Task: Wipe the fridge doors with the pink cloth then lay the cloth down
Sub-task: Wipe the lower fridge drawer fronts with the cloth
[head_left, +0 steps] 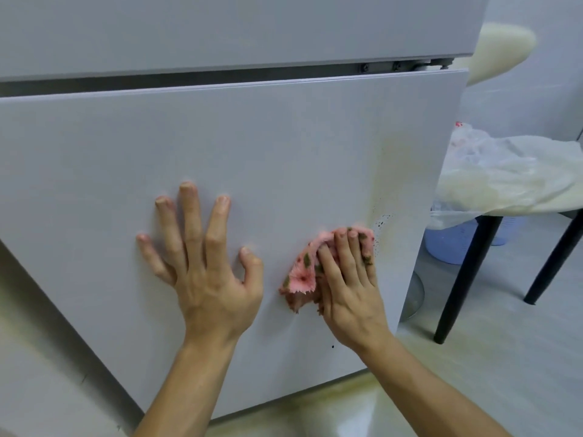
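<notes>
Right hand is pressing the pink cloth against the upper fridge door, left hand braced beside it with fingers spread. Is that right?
Not quite. The head view shows the right hand pressing the pink cloth against the lower fridge door, not the upper door. The left hand is braced beside it with fingers spread, as you said.

soft, even, fairly bright light. my left hand [205,272] throws faint shadows round its fingertips on the lower fridge door [284,137]. straight edges bow toward the rim; the chair [501,48] at right is blurred and pale.
</notes>
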